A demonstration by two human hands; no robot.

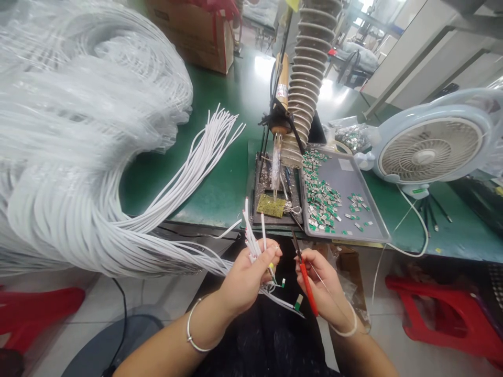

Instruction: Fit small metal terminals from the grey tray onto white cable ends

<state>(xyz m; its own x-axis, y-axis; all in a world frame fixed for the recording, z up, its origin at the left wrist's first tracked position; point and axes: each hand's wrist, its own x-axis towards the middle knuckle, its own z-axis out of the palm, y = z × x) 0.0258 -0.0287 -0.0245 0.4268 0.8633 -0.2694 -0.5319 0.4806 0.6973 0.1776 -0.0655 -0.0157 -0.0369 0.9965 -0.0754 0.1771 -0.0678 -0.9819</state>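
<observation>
My left hand (251, 275) is closed around a bunch of white cables (251, 235), whose stripped ends stick up with reddish tips. Below its fingers dangle cable ends with small green-and-metal connectors (298, 302). To the right, my right hand (324, 285) grips a red-handled tool (308, 288) with narrow dark jaws pointing up; its exact kind is unclear. A thin silvery wire (326, 288) also runs through that hand. Just beyond both hands, a soldering iron (277, 152) hangs tip down over a yellowish sponge (271, 206).
A large coil of white cables (78, 157) fills the left side. Right of the iron lies a grey tray (367, 225) with many loose connectors (320, 196). A ribbed exhaust hose (314, 63), a fan (428, 152) and a cardboard box (192, 34) stand on the green table (220, 183).
</observation>
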